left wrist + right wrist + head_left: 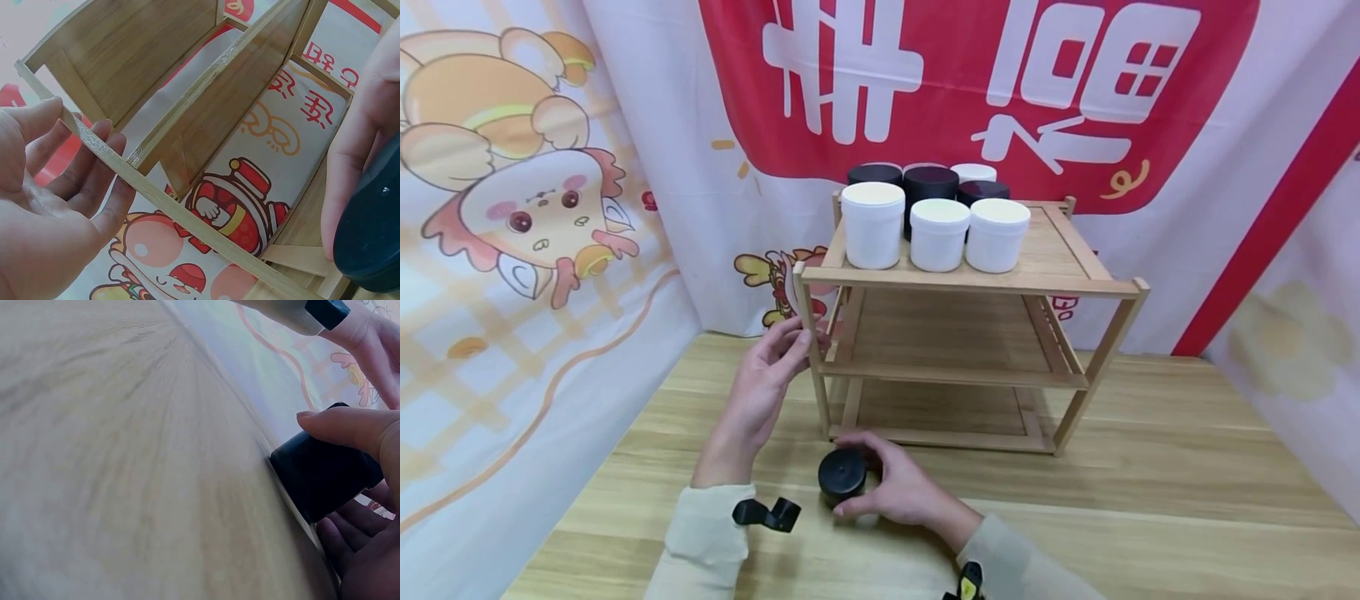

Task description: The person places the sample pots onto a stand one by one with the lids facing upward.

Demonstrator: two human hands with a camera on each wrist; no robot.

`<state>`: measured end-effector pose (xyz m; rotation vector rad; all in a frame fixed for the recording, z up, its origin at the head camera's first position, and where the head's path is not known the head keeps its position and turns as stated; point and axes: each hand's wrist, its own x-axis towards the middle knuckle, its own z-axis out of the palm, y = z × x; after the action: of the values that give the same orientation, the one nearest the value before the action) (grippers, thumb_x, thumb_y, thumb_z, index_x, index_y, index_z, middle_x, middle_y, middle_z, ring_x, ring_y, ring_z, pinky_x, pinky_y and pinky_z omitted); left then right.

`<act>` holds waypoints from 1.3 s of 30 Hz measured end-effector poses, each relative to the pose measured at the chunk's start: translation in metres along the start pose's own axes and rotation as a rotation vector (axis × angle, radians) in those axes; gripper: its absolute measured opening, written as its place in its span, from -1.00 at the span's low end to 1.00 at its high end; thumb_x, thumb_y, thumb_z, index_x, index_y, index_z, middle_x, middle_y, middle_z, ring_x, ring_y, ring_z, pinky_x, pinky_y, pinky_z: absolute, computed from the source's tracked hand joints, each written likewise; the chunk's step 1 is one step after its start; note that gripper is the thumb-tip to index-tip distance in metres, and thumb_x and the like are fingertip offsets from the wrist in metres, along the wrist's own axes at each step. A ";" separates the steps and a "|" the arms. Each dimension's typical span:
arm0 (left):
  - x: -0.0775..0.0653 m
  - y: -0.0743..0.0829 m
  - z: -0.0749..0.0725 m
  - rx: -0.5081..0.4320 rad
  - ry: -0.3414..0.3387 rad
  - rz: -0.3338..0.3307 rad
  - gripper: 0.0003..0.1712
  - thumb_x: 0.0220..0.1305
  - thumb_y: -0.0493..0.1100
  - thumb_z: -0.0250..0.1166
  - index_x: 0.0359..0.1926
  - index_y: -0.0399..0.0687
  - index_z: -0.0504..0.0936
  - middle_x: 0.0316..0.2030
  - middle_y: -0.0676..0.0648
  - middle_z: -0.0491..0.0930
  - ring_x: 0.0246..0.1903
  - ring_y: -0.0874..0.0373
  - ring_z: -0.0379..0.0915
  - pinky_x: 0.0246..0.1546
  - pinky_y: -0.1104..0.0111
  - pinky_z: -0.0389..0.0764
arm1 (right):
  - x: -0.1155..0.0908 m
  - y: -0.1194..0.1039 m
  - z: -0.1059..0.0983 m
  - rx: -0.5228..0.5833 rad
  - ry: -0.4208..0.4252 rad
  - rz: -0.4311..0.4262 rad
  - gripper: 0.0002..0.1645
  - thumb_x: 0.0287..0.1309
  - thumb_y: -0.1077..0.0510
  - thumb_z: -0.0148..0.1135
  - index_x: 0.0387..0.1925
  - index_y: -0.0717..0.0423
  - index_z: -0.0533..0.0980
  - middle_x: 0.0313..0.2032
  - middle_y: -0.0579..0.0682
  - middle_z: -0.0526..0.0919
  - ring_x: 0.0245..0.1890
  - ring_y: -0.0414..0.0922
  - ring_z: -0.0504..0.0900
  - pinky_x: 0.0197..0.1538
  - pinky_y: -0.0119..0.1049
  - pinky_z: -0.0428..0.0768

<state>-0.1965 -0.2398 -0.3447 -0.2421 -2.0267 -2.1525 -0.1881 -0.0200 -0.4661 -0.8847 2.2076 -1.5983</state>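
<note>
My right hand (904,490) holds a small black lidded jar (842,472) by its sides, thumb on the near side and fingers on the far side. In the right wrist view the black jar (322,472) stands with its base at the tabletop. My left hand (762,382) is at the left front post of a three-tier wooden rack (977,377). Seen from the left wrist, the thumb lies on the post (165,199) and the fingers bend behind it. Several white jars (874,227) and black jars (931,185) stand on the rack's top tier.
The rack stands on a wood-grain table (1120,492), its middle and bottom tiers below the jars. Behind it hangs a cloth backdrop (985,108) with a red panel. A printed cloth (535,275) borders the left side. Each sleeve carries a black wrist mount (767,514).
</note>
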 end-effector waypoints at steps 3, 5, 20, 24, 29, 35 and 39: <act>0.000 0.000 0.000 0.003 0.000 -0.005 -0.60 0.68 -0.02 0.16 0.38 -0.01 0.52 0.07 0.12 0.69 0.22 0.15 0.56 0.33 0.32 0.58 | -0.001 0.001 0.001 0.018 0.009 0.007 -0.05 -0.15 0.19 0.79 0.34 0.01 0.56 0.19 -0.05 0.74 0.21 -0.14 0.66 0.37 -0.33 0.49; 0.000 -0.001 0.000 0.005 0.002 -0.008 -0.59 0.68 -0.01 0.16 0.40 -0.02 0.51 0.07 0.12 0.69 0.23 0.14 0.56 0.34 0.32 0.57 | -0.002 0.001 0.001 0.024 0.015 0.015 -0.09 -0.17 0.21 0.79 0.29 0.01 0.57 0.13 -0.05 0.76 0.16 -0.16 0.67 0.34 -0.34 0.50; 0.000 -0.002 0.001 -0.028 0.027 -0.007 -0.66 0.67 -0.04 0.18 0.33 0.05 0.56 0.08 0.11 0.67 0.21 0.13 0.58 0.29 0.36 0.60 | -0.005 0.004 0.002 0.045 0.029 0.018 -0.08 -0.21 0.22 0.79 0.27 -0.14 0.57 0.09 -0.12 0.75 0.11 -0.17 0.68 0.29 -0.30 0.54; 0.000 -0.001 0.002 -0.027 0.029 0.002 -0.63 0.67 -0.04 0.18 0.36 0.02 0.55 0.12 0.08 0.67 0.22 0.12 0.55 0.28 0.36 0.60 | -0.006 0.003 0.001 0.051 0.036 0.007 -0.08 -0.22 0.23 0.79 0.26 -0.15 0.58 0.07 -0.14 0.76 0.10 -0.16 0.69 0.29 -0.30 0.54; 0.001 0.000 0.004 -0.021 0.033 0.010 -0.58 0.68 -0.05 0.18 0.41 -0.05 0.52 0.09 0.16 0.68 0.24 0.10 0.50 0.27 0.37 0.60 | -0.008 0.002 0.000 0.048 0.039 0.012 -0.08 -0.22 0.22 0.79 0.25 -0.16 0.59 0.05 -0.17 0.76 0.09 -0.16 0.69 0.29 -0.29 0.53; 0.001 0.000 0.004 -0.015 0.037 0.008 -0.56 0.68 -0.04 0.16 0.44 -0.05 0.50 0.08 0.14 0.67 0.31 -0.04 0.46 0.27 0.36 0.61 | -0.011 0.002 -0.001 0.051 0.043 0.017 -0.10 -0.20 0.20 0.79 0.25 -0.16 0.60 0.05 -0.15 0.76 0.08 -0.16 0.69 0.26 -0.31 0.55; 0.001 0.000 0.004 -0.010 0.037 0.014 -0.56 0.69 -0.06 0.16 0.44 -0.06 0.49 0.08 0.14 0.68 0.31 -0.07 0.48 0.26 0.36 0.62 | -0.013 -0.001 -0.004 0.056 0.045 0.016 -0.10 -0.19 0.20 0.79 0.27 -0.14 0.60 0.05 -0.14 0.77 0.07 -0.15 0.69 0.24 -0.30 0.56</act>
<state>-0.1972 -0.2356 -0.3439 -0.2163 -1.9893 -2.1424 -0.1799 -0.0088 -0.4655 -0.8208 2.1827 -1.6795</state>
